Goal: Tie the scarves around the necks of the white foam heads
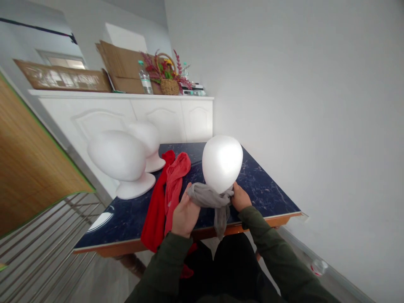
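Note:
A white foam mannequin head [222, 162] stands near the front of the dark blue table, with a grey scarf [205, 197] wrapped around its neck. One end of the scarf hangs down over the table's front edge. My left hand [185, 215] holds the scarf's left side, palm turned inward, its fingertips partly hidden by the cloth. On the other side, my right hand [241, 198] pinches the scarf close to the neck, fingers curled. To the left of my left hand lie a coral scarf [174, 176] and a red scarf [154, 223], which droops over the front edge.
Two more white mannequin heads, a nearer one [118, 155] and a farther one [148, 136], stand on the table's left. Behind is a white cabinet [101, 120] bearing cardboard boxes, a bottle [145, 78] and a flower basket [169, 86]. A metal rack [50, 240] stands left; a wall is right.

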A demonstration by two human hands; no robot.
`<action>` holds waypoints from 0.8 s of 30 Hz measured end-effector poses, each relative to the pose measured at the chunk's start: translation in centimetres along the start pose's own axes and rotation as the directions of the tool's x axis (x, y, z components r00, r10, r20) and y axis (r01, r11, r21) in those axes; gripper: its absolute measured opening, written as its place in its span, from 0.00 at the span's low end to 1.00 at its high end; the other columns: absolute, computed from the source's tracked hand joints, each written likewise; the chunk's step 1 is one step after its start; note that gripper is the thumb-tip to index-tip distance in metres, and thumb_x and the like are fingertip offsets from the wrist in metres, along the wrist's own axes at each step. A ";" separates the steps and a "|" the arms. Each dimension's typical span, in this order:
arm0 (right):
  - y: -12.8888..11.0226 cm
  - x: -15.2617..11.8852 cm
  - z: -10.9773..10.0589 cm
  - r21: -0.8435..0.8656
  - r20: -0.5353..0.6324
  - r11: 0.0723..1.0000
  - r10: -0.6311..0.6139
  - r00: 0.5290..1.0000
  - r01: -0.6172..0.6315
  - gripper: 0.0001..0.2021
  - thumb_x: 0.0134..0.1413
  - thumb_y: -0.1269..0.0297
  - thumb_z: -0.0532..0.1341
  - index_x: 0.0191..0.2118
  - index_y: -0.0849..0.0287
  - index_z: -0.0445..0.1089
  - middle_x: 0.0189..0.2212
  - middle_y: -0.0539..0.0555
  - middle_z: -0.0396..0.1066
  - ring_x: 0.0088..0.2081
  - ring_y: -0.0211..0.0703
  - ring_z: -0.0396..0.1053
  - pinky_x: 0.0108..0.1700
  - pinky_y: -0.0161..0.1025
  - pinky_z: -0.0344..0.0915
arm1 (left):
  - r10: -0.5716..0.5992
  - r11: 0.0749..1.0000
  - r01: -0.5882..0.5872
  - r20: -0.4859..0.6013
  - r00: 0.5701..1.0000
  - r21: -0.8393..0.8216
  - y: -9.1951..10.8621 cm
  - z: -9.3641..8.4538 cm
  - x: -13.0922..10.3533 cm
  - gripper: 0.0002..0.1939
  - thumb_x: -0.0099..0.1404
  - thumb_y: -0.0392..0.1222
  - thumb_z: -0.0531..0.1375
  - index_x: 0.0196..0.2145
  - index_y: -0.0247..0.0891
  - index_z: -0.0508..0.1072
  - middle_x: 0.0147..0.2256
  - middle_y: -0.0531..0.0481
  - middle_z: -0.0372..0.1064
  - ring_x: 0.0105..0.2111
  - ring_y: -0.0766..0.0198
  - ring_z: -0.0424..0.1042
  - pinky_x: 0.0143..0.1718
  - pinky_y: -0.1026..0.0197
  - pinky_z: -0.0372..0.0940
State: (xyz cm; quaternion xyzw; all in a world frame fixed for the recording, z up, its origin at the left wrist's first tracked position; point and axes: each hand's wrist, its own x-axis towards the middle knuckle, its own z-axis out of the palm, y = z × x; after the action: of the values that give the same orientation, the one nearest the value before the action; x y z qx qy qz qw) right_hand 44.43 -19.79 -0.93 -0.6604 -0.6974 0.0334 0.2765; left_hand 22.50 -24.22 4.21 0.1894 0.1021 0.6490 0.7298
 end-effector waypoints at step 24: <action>-0.2 0.1 0.2 -0.057 -0.004 0.996 0.064 0.998 -0.064 0.28 0.49 0.77 0.48 0.59 0.62 0.51 0.44 0.60 0.67 0.42 0.46 0.67 0.43 0.38 0.59 | -0.034 0.994 0.037 -0.031 0.999 0.100 6.8 1.9 -5.5 0.35 0.56 0.58 0.52 0.59 0.40 0.54 0.50 0.43 0.65 0.57 0.52 0.56 0.53 0.52 0.57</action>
State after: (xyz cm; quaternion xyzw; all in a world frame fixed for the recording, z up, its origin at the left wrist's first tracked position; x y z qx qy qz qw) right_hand 44.13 -19.63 -0.93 -0.6901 -0.6762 0.0215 0.2568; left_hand 16.36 -29.35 8.21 0.2145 0.1484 0.6325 0.7293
